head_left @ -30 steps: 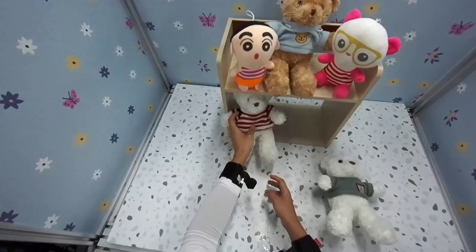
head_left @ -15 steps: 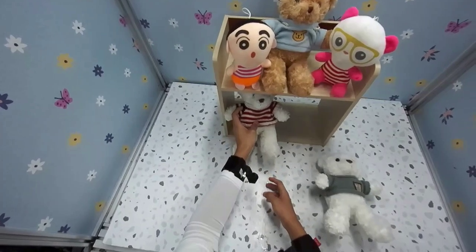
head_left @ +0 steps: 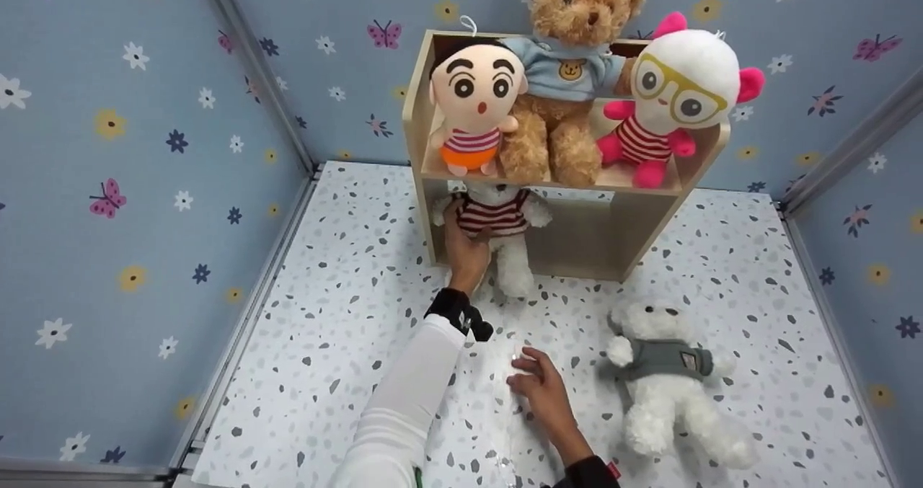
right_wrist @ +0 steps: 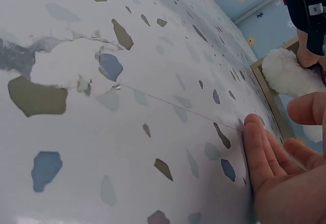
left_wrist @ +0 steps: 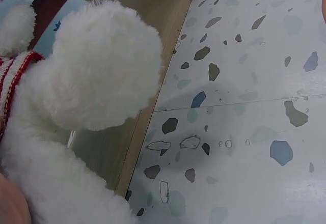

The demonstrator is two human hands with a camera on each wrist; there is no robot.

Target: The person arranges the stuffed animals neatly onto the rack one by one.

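Head view: left hand (head_left: 467, 246) grips striped-shirt bear (head_left: 501, 232).

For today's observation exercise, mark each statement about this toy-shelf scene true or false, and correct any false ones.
1. The left hand grips the white bear in the striped sweater. True.
2. Three plush toys sit on the upper level of the wooden shelf. True.
3. The right hand holds the white bear in the grey sweater. False: that bear lies on the floor, apart from the hand, which rests on the floor.
4. The brown bear wears a red sweater. False: its sweater is light blue.
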